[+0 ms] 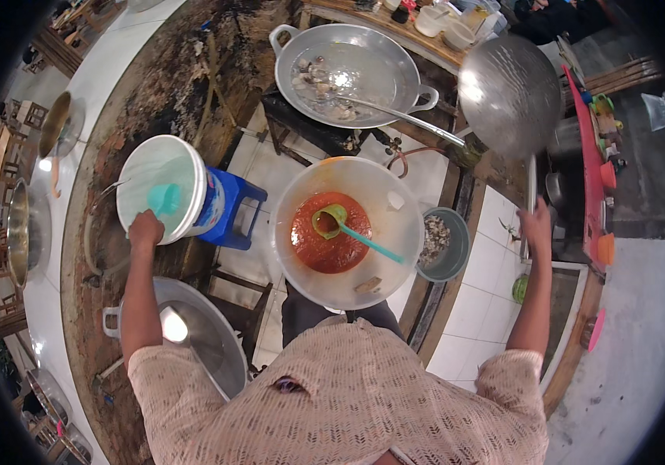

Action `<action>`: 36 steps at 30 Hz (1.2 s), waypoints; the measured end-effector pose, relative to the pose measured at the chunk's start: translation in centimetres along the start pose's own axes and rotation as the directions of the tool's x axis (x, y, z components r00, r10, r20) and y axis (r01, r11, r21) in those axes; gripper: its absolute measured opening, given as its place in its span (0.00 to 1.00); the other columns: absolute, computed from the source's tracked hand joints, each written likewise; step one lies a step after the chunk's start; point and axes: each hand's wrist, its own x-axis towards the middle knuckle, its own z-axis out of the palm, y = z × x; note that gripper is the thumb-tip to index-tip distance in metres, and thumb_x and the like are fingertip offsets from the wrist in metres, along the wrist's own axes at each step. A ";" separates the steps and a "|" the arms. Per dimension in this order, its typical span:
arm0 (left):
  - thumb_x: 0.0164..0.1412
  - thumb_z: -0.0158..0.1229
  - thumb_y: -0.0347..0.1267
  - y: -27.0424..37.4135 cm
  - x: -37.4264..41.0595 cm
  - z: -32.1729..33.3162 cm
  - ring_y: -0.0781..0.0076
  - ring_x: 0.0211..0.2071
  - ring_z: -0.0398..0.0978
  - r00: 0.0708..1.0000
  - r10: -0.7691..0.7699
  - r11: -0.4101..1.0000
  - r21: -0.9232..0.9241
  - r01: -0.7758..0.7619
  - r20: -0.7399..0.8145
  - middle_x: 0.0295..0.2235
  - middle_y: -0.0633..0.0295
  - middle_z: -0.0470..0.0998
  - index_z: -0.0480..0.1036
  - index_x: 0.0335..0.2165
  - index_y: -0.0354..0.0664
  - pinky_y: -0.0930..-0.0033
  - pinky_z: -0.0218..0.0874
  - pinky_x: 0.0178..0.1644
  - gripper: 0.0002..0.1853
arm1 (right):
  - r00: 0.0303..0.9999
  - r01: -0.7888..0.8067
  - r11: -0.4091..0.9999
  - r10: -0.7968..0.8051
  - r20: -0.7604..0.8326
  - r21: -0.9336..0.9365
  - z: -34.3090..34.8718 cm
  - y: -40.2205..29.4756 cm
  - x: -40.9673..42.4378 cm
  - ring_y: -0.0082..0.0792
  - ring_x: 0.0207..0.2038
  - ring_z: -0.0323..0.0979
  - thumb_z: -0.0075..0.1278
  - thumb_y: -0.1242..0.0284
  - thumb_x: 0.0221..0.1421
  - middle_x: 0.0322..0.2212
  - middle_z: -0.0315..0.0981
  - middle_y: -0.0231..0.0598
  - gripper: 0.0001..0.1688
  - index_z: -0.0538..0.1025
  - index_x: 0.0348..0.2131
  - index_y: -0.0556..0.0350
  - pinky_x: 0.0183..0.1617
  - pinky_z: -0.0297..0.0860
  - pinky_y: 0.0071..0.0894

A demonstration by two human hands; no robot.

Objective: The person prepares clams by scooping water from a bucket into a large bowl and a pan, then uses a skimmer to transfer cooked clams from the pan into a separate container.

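My left hand (147,227) grips the handle of a green plastic dipper (164,199), which is inside a white plastic bucket (196,174). The bucket stands on a blue plastic stool (233,206). My right hand (536,226) is raised to the right, slightly blurred, its fingers apart and seemingly holding nothing. Beyond it is a large round metal pan or lid (510,96); what supports it cannot be told. Before me is a translucent plastic tub (332,174) of red sauce (332,258). A green dipper with a teal handle (372,243) rests in the sauce.
An aluminium wok (379,43) on a black stove (309,125) holds liquid, pale pieces and a metal ladle (419,122). A grey pail (454,256) of small chopped pieces stands right of the tub. Another large aluminium pan (204,308) lies below my left arm. Bowls line the white counter (47,261).
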 end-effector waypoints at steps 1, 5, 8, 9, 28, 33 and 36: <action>0.52 0.53 0.33 1.3 -0.6 -1.1 0.50 0.43 0.73 0.992 0.076 0.997 0.014 -0.075 -0.102 0.40 0.44 0.75 0.71 0.42 0.35 0.53 0.65 0.46 0.18 | 1.000 0.023 1.000 -0.023 0.004 -0.021 1.1 -1.9 2.3 0.37 0.23 0.70 0.49 0.73 0.42 0.24 0.70 0.45 0.23 0.68 0.41 0.64 0.28 0.67 0.35; 0.57 0.56 0.34 16.0 -5.0 -9.7 0.68 0.44 0.72 0.890 0.334 0.516 -0.729 -0.449 -0.312 0.42 0.54 0.75 0.70 0.46 0.37 0.65 0.61 0.50 0.19 | 0.933 0.355 0.892 -0.358 0.043 -0.280 4.6 -5.6 12.3 0.59 0.36 0.70 0.48 0.71 0.42 0.32 0.71 0.63 0.23 0.68 0.41 0.63 0.39 0.66 0.49; 0.58 0.55 0.37 32.5 -12.1 -14.7 0.73 0.41 0.72 0.809 0.586 -0.084 -0.996 0.016 -0.036 0.40 0.61 0.75 0.70 0.46 0.41 0.71 0.62 0.47 0.18 | 0.892 0.451 0.847 -0.424 0.156 -0.279 7.7 -6.5 21.9 0.61 0.41 0.69 0.49 0.71 0.42 0.33 0.71 0.65 0.23 0.67 0.40 0.63 0.43 0.63 0.55; 0.59 0.54 0.37 37.4 -14.7 -14.9 0.71 0.43 0.71 0.770 0.637 -0.135 -0.979 0.154 0.034 0.40 0.61 0.74 0.70 0.45 0.41 0.71 0.63 0.46 0.18 | 0.854 0.520 0.793 -0.488 0.179 -0.319 9.2 -7.0 25.0 0.60 0.41 0.70 0.49 0.70 0.43 0.34 0.71 0.64 0.23 0.67 0.40 0.63 0.44 0.64 0.54; 0.51 0.62 0.48 67.9 -9.3 -0.9 0.48 0.50 0.61 0.701 0.475 -0.492 -0.500 0.713 0.532 0.53 0.51 0.58 0.51 0.59 0.49 0.47 0.53 0.56 0.43 | 0.656 0.710 0.661 -0.495 0.569 -0.242 19.7 -14.9 38.1 0.51 0.43 0.74 0.45 0.72 0.50 0.40 0.73 0.59 0.18 0.72 0.39 0.67 0.46 0.69 0.46; 0.56 0.58 0.45 73.4 -9.4 -1.2 0.60 0.42 0.68 0.747 0.595 -0.693 -0.280 0.664 0.297 0.39 0.58 0.67 0.58 0.49 0.53 0.49 0.57 0.52 0.27 | 0.622 0.673 0.697 -0.352 0.699 -0.248 19.2 -15.2 36.7 0.48 0.45 0.73 0.45 0.72 0.49 0.42 0.72 0.59 0.20 0.72 0.41 0.67 0.48 0.68 0.45; 0.59 0.54 0.39 73.0 -9.1 -2.9 0.67 0.35 0.70 0.789 0.466 -0.670 -0.423 0.610 0.400 0.29 0.64 0.67 0.60 0.45 0.52 0.52 0.60 0.48 0.17 | 0.645 0.699 0.665 -0.429 0.633 -0.262 20.2 -13.7 39.0 0.47 0.45 0.73 0.45 0.72 0.49 0.42 0.72 0.57 0.21 0.71 0.43 0.65 0.48 0.68 0.44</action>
